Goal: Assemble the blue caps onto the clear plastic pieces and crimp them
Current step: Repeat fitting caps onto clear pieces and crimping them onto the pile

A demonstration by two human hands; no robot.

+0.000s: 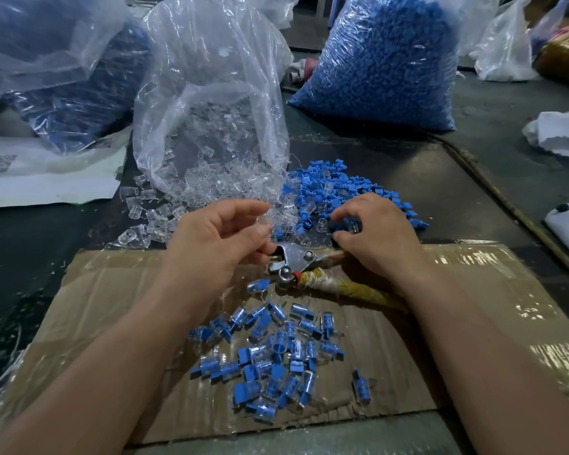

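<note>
About forty crimped assemblies (276, 359) lie heaped at 6 o'clock on the taped cardboard (473, 307). The clear-piece bag (207, 133) at 11 and the blue-cap bag (385, 60) at 1 hold far more, so the task looks to be at an early stage. The left hand (220, 241) has its grip pinched on a clear piece (266, 221). The right hand (375, 234) has its grip curled round a blue cap (351, 224). Crimping pliers (296, 261) lie between them, and a dark bench (30, 257) lies beneath.
</note>
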